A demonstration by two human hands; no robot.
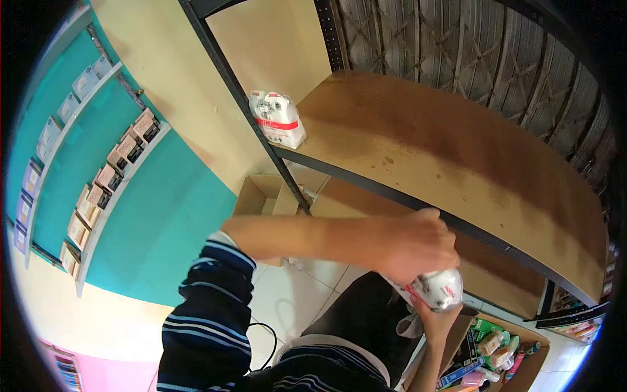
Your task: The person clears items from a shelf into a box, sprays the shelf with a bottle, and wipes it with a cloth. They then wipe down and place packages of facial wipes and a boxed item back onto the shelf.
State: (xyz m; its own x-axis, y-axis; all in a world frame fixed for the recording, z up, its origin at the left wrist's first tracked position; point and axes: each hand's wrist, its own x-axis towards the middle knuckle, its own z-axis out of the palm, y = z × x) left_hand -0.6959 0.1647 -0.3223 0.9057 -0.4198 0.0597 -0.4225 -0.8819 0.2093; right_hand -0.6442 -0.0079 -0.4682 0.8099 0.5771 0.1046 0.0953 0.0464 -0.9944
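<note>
A white plastic-wrapped pack with red print [444, 289] is held up in front of my body, above the floor. My right hand [434, 319] grips it from below, its fingers wrapped round the wrapper. My left hand [418, 248] reaches across from the left and is curled over the upper side of the pack. Its fingertips are hidden, and slight blur covers that arm. Greyish cloth-like material [410, 326] hangs just beneath the pack. A similar white pack with a red band [277, 119] stands at the left end of the upper shelf [424, 144].
Below is a lower shelf [493, 268]. A cardboard box [532, 366] with bottles and cartons sits at lower right. Another open cardboard box [255, 196] stands behind the shelf post. Small boxes [98, 186] line wall shelves at left. A metal folding gate [457, 59] closes off the back.
</note>
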